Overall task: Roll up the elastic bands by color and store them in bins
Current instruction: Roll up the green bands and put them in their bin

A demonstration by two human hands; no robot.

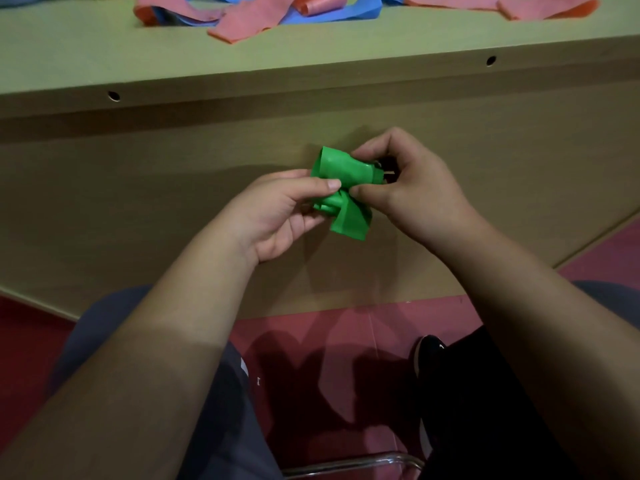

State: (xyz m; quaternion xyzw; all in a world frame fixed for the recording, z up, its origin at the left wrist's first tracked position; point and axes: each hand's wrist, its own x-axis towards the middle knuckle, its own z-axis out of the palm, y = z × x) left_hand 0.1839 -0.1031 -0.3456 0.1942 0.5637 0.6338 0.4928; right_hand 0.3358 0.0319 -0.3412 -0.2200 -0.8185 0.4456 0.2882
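Green, soft elastic band point(341, 188), half-rolled (likely springy, slippery): left hand point(277, 216) pinches at nine o'clock, right hand point(408, 192) at three.

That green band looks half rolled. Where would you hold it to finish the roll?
Probably the bunched middle of the green band, pinched from either side as the left hand and right hand do: it is the thickest, firmest part. The flat loose tail hanging below is thin and floppy; held there alone, the roll would likely slacken.
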